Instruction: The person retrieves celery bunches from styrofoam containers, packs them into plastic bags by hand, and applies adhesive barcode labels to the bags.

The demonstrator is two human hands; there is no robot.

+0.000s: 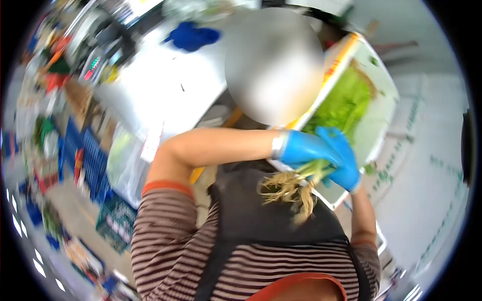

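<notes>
The left hand point(307, 148) and right hand point(346, 163) clasped a rooty bunch point(304, 183) before the apron point(246, 205). Green leaves point(346, 100) lay in the box point(382, 108).

Here are the wearer's 2 hands point(306, 149) point(347, 163), 1 rooted bunch point(290, 184) and 1 greens-filled box point(377, 131).

Slanting bunch of pale-green stems point(315, 170) with shaggy straw-coloured roots point(305, 204), in front of a dark apron point(241, 213)
</notes>
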